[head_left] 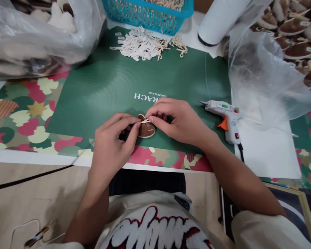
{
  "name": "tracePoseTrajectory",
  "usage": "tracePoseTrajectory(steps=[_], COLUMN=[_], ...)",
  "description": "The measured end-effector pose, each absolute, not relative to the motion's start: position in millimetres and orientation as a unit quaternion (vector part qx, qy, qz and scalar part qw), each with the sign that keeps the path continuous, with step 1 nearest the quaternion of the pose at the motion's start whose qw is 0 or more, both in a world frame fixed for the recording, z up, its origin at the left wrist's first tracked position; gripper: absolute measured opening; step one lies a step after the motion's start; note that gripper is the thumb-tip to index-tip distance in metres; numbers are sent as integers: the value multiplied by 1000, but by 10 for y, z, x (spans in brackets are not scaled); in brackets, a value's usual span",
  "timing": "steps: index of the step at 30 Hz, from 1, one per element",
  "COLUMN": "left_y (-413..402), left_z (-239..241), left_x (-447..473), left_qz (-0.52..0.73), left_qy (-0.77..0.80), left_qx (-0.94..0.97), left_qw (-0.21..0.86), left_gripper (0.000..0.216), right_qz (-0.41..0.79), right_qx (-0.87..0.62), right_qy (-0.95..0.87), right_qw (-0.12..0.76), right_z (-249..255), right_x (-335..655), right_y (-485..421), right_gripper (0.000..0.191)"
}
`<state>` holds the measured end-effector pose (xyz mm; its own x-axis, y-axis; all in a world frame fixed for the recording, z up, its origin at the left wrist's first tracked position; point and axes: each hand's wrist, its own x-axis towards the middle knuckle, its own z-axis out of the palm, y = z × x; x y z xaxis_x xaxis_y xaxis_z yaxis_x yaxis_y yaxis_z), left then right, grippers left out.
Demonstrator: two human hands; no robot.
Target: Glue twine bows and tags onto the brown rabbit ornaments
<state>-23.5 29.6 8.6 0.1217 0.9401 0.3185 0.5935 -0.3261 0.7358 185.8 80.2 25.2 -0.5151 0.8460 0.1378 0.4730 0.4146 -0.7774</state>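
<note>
A small brown slipper-shaped piece (145, 130) with a white edge lies on the green mat (106, 86). A thin cream bow (144, 121) sits on its top. My left hand (113, 145) curls round the piece's left side, thumb and forefinger pinched at the bow. My right hand (178, 121) comes in from the right, its fingertips pressed on the same bow. Both hands are closed on the piece.
A white glue gun (226, 116) with an orange trigger lies right of my hands. White paper tags (138, 45) and cream bows (175, 44) are piled at the mat's far edge, below a blue basket (147, 14). Plastic bags (36, 34) flank both sides; finished brown pieces (298, 38) fill the right one.
</note>
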Motion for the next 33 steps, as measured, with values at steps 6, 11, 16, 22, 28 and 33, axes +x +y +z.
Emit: tracePoseTrajectory(steps=[6, 11, 16, 22, 28, 33], left_y=[313, 308, 291, 271, 263, 259], left_z=[99, 54, 32, 86, 73, 38], left_x=[-211, -194, -199, -213, -231, -247], left_qz=[389, 391, 398, 404, 404, 420], left_qy=[545, 591, 598, 554, 543, 543], left_qx=[705, 665, 659, 692, 694, 676], left_qw=[233, 236, 225, 226, 243, 267], left_gripper=[13, 7, 7, 11, 14, 11], right_qz=[342, 340, 335, 344, 358, 359], right_qx=[-395, -381, -378, -359, -360, -360], right_qy=[-811, -818, -824, -826, -822, -821], right_qw=[264, 263, 256, 263, 259, 258], right_z=[216, 189, 191, 213, 220, 215], right_x=[1853, 1875, 1896, 1913, 1895, 1889], right_y=[829, 841, 835, 821, 821, 826], right_gripper=[16, 16, 16, 17, 15, 11])
